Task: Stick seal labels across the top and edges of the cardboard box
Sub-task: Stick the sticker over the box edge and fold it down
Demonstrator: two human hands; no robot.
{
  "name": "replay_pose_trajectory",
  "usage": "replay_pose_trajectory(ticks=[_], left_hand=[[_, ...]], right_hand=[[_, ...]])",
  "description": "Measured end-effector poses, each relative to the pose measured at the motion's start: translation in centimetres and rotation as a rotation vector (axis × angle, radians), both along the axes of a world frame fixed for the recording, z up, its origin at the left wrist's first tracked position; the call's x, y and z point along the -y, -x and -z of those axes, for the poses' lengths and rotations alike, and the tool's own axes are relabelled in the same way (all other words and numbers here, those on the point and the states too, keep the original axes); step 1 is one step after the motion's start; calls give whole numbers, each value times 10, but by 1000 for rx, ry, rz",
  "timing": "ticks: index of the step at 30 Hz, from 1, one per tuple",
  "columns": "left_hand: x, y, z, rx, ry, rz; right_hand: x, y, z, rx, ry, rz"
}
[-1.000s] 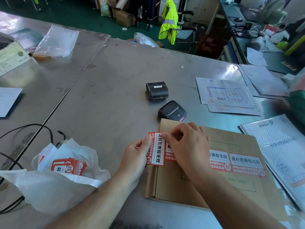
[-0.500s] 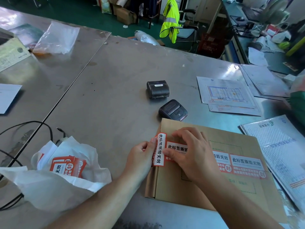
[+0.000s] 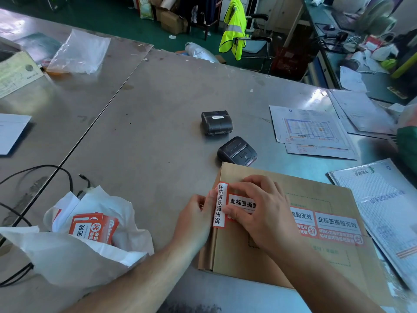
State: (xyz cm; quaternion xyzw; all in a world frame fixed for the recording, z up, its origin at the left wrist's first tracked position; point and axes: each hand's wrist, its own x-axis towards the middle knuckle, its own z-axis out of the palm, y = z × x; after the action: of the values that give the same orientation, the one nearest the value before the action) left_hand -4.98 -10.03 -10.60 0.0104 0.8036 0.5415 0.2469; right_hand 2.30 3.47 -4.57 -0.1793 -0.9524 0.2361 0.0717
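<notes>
The left hand [image 3: 194, 219] pinches the hanging end of a red-and-white seal label [image 3: 220, 205] printed with black characters, its grip pressed together on the strip at the left edge of the flat brown cardboard box [image 3: 266, 249]. The right hand [image 3: 259, 211] lies on the box top, fingers spread and pressing the same label's other half flat against the cardboard. Further right on the lid, two more red-and-white labels [image 3: 334, 227] are stuck in a row. The box rests on a grey metal table [image 3: 146, 132]. To its left lies a crumpled white plastic bag [image 3: 67, 256] holding a stack of spare red labels [image 3: 93, 229]. Beyond the box sit two small black portable printers [image 3: 237, 151], and printed paper sheets [image 3: 309, 129] lie to the right.
</notes>
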Motion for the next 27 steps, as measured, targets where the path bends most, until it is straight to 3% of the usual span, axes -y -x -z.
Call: replay_pose_trajectory(ticks=[17, 22, 27], left_hand=[[-17, 16, 2, 35, -22, -61], [0, -9, 2, 85, -96, -120], [8, -18, 0, 108, -45, -133]], right_hand=[[1, -2, 4, -21, -11, 14], [6, 4, 2, -26, -29, 95], [12, 20, 0, -36, -10, 234]])
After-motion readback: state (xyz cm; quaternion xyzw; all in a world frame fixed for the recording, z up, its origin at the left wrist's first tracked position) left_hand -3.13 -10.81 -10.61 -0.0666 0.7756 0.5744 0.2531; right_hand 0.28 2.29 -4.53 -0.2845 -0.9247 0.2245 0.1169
